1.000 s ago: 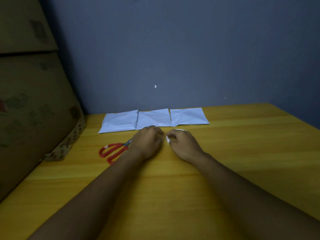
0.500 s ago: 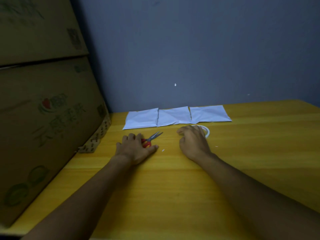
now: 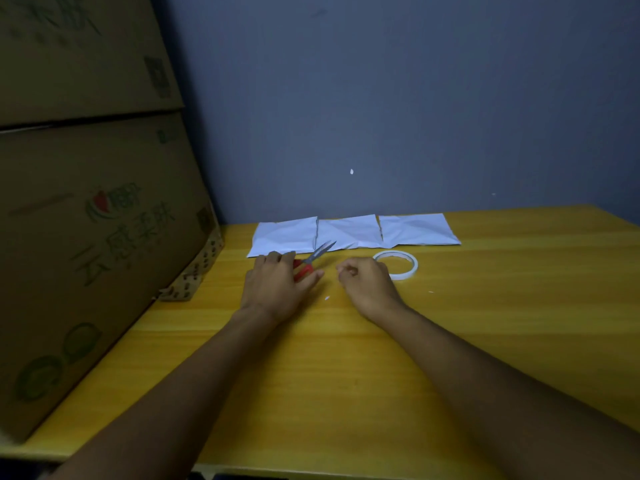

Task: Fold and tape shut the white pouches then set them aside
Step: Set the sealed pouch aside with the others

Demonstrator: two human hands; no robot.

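Note:
Three white pouches (image 3: 349, 232) lie flat in a row at the back of the yellow table (image 3: 346, 375), against the wall. My left hand (image 3: 277, 289) covers the red handles of the scissors (image 3: 317, 256) and grips them; the blades point up and to the right, over the front edge of the middle pouch. My right hand (image 3: 367, 285) rests on the table with its fingers curled, and I see nothing held in it. A roll of white tape (image 3: 398, 268) lies flat just behind and to the right of that hand.
Two large stacked cardboard boxes (image 3: 86, 220) fill the left side and overhang the table's left edge. A blue-grey wall (image 3: 381, 116) closes off the back. Small white scraps (image 3: 327, 298) lie on the table between my hands.
My hands have parted from working together at the tape. The left hand went to the scissors and took hold of the handles, and the blades now reach over the pouch. The right hand came off the roll.

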